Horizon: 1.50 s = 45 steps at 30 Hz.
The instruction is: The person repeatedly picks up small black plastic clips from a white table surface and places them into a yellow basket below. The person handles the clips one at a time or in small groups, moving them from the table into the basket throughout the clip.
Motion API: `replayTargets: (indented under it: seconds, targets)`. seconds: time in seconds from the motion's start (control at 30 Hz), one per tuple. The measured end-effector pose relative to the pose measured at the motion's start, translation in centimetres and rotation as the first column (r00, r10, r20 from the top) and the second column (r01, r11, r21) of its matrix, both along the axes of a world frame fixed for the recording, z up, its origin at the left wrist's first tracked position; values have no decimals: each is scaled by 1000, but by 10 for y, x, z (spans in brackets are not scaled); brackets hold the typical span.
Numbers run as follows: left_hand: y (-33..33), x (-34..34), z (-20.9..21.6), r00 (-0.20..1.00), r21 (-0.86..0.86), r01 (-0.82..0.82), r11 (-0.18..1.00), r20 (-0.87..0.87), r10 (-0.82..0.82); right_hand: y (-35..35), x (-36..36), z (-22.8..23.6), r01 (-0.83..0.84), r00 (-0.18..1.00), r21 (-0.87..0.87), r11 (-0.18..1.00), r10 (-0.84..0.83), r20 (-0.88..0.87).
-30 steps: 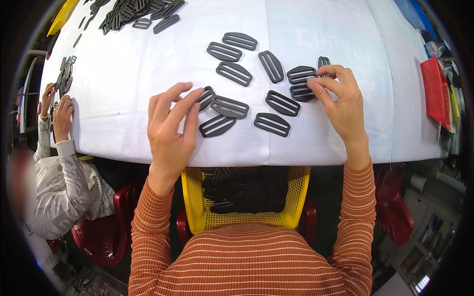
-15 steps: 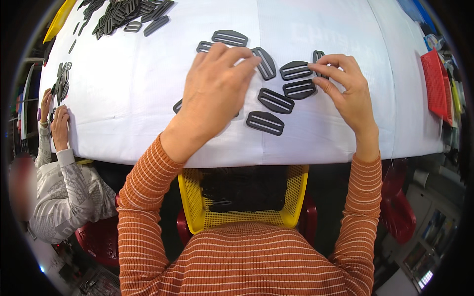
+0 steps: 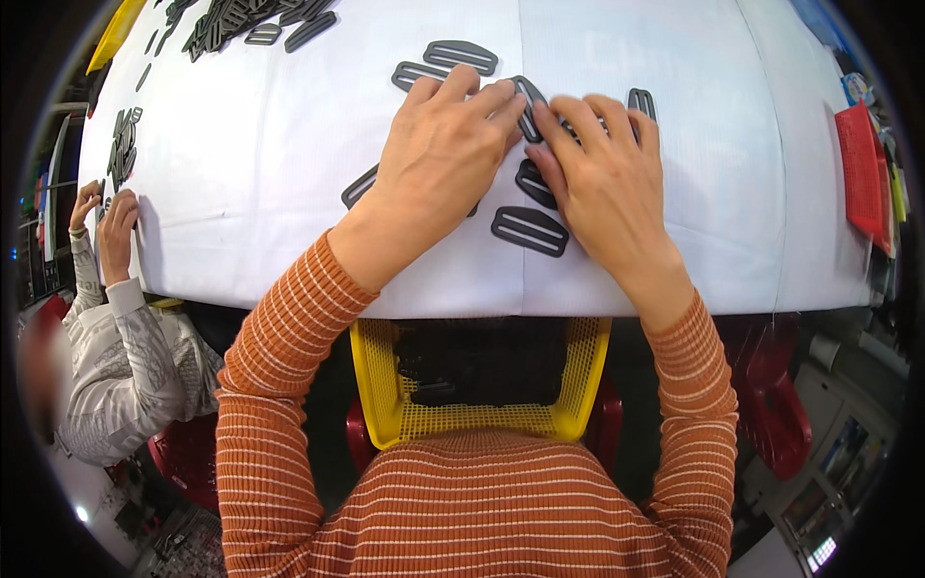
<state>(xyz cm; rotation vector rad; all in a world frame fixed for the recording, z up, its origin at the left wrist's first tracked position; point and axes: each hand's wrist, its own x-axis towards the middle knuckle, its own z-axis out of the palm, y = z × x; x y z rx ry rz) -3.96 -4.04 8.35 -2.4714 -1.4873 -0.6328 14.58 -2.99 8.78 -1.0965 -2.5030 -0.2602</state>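
— Black, flat and slotted: which pieces are these, and where do they lie?

— Slotted buckles (image 3: pixel 530 234), scattered about both hands on a white cloth (image 3: pixel 279 144). Two lie just beyond the left knuckles, one shows on the outer side of the left wrist, and one lies between the hands, on the side nearer the body. Another stands just past the right fingertips.

— And the hands themselves?

— Near each other, palms down. The left hand (image 3: pixel 445 144) reaches across with bent fingers, its tips at a slanted buckle (image 3: pixel 527 108); its thumb is hidden, so its grip cannot be told. The right hand (image 3: pixel 607 173) is arched with fingers spread over partly covered pieces, its index finger beside that same buckle; whether it holds anything cannot be told either.

— What surrounds them?

— Below the hands, between the striped sleeves, a yellow basket (image 3: pixel 595 385) containing dark pieces; well to the right of the right hand, a red basket (image 3: pixel 860 173). Far beyond the left hand, toward the left, a large pile (image 3: pixel 241 21); level with the left forearm but well apart, a co-worker's hands (image 3: pixel 118 231) beside a small heap (image 3: pixel 122 154)
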Motion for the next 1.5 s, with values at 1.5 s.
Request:
replayTargets:
  seconds: [1.5]
  targets:
    - [-24,10,8,975,234,-27,972,219,-25,-30,92,15,-107,977,-91,990,88,-193]
